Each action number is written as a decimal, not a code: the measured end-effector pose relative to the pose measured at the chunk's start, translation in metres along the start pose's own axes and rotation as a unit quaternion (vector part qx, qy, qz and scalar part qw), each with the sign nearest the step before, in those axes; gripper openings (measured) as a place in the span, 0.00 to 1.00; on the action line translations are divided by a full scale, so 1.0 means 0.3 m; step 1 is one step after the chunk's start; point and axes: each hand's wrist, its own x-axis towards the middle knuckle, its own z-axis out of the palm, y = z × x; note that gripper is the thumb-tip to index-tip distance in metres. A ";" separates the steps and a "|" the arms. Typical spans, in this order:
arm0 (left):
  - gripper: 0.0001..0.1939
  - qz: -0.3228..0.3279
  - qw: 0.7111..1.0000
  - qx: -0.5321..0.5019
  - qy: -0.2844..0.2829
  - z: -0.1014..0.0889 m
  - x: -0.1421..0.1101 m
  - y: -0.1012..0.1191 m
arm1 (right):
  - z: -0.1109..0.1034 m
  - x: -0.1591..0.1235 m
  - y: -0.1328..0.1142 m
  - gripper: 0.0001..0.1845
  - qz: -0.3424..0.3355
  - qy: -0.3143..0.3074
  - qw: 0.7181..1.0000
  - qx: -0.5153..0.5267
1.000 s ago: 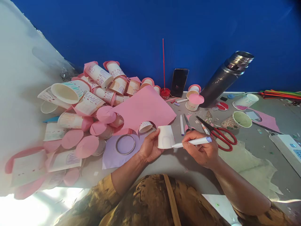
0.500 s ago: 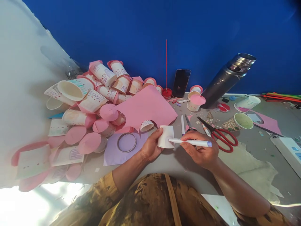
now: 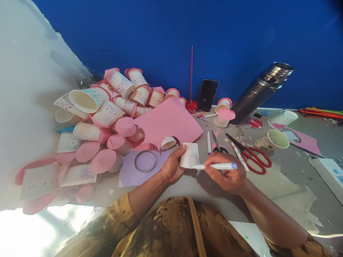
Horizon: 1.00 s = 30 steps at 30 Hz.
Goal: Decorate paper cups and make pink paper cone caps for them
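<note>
A small white paper cup is gripped by its left side in my left hand, a faint purple arch drawn on its wall. Between the fingers of my right hand is a purple marker, whose tip touches the cup near its lower edge. Left of the cup lies a metal ring on a sheet of purple paper. Behind it spreads a large pink paper sheet with a cut-out edge. Beyond my right hand are red-handled scissors and a white marker.
Decorated paper cups with pink paper tops are heaped on the left. A dark flask leans at the back right, near a phone propped on the blue wall. A patterned cup and a power strip are on the right.
The marker tip has moved down to the cup's lower edge, and my right hand with it. The purple arch on the cup is more visible. My left hand stays on the cup.
</note>
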 end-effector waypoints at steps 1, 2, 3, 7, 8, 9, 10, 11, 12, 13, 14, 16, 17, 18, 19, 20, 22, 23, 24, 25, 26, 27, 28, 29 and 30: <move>0.15 -0.001 1.000 -0.002 0.001 0.000 0.001 -0.001 | 0.001 0.000 0.000 0.06 -0.004 -0.003 1.000 0.002; 0.15 -0.002 1.000 -0.004 0.002 -0.001 0.002 -0.002 | 0.002 0.000 0.000 0.06 -0.005 0.001 1.000 0.002; 0.15 -0.002 1.000 -0.006 0.005 -0.003 0.005 -0.003 | 0.002 0.000 0.001 0.06 -0.003 0.009 1.000 -0.001; 0.13 -0.005 1.000 -0.014 0.017 -0.012 0.011 -0.008 | -0.001 0.002 0.003 0.05 0.028 0.062 0.997 -0.036; 0.13 -0.006 1.000 -0.016 0.018 -0.013 0.011 -0.008 | -0.003 0.003 0.003 0.05 0.034 0.065 0.997 -0.040; 0.13 -0.008 1.000 -0.017 0.018 -0.013 0.011 -0.007 | -0.005 0.003 0.003 0.05 0.035 0.058 0.997 -0.035; 0.13 -0.011 1.000 -0.019 0.017 -0.012 0.009 -0.005 | -0.007 0.004 0.002 0.05 0.033 0.045 0.998 -0.024; 0.13 -0.016 1.000 -0.021 0.016 -0.011 0.007 -0.003 | -0.008 0.004 0.001 0.05 0.030 0.030 0.999 -0.011; 0.13 -0.020 0.999 -0.024 0.015 -0.009 0.006 -0.001 | -0.009 0.004 0.000 0.06 0.024 0.018 1.000 0.000; 0.13 -0.023 0.999 -0.027 0.014 -0.007 0.004 0.001 | -0.009 0.004 0.000 0.06 0.021 0.015 1.000 0.003; 0.12 -0.026 0.999 -0.030 0.015 -0.005 0.003 0.003 | -0.009 0.003 0.000 0.05 0.020 0.024 1.000 -0.001; 0.12 -0.029 0.999 -0.036 0.017 -0.003 0.002 0.005 | -0.010 0.002 0.000 0.05 0.029 0.053 0.998 -0.022; 0.12 -0.030 0.999 -0.039 0.018 -0.003 0.002 0.006 | -0.011 0.001 0.001 0.05 0.035 0.060 0.997 -0.027; 0.12 -0.033 0.998 -0.041 0.017 -0.003 0.003 0.006 | -0.011 0.000 0.001 0.05 0.039 0.057 0.997 -0.024; 0.12 -0.035 0.998 -0.045 0.017 -0.002 0.003 0.007 | -0.012 -0.001 0.002 0.05 0.039 0.047 0.998 -0.015; 0.13 -0.038 0.998 -0.050 0.016 -0.002 0.004 0.008 | -0.012 -0.002 0.002 0.05 0.037 0.033 0.999 -0.002; 0.13 -0.043 0.997 -0.058 0.017 -0.001 0.003 0.010 | -0.011 -0.005 0.003 0.05 0.037 0.021 0.999 0.009; 0.13 -0.046 0.997 -0.061 0.016 -0.001 0.002 0.011 | -0.011 -0.005 0.004 0.05 0.039 0.029 0.999 0.004; 0.12 -0.049 0.997 -0.064 0.014 0.000 0.001 0.013 | -0.011 -0.006 0.004 0.05 0.043 0.041 0.998 -0.004; 0.12 -0.050 0.997 -0.064 0.012 0.000 0.000 0.014 | -0.011 -0.006 0.004 0.05 0.047 0.054 0.997 -0.014; 0.12 -0.051 0.997 -0.064 0.008 0.000 -0.001 0.015 | -0.012 -0.005 0.005 0.05 0.050 0.062 0.997 -0.019; 0.13 -0.051 0.997 -0.062 0.005 -0.001 -0.002 0.015 | -0.013 -0.005 0.005 0.05 0.049 0.062 0.997 -0.017; 0.13 -0.052 0.997 -0.058 0.001 -0.001 -0.002 0.015 | -0.015 -0.004 0.004 0.05 0.046 0.052 0.998 -0.010; 0.14 -0.052 0.997 -0.054 -0.001 -0.002 -0.003 0.015 | -0.016 -0.004 0.004 0.05 0.041 0.037 0.998 0.001; 0.15 -0.051 0.997 -0.050 -0.003 -0.003 -0.003 0.014 | -0.016 -0.004 0.004 0.06 0.039 0.024 0.999 0.009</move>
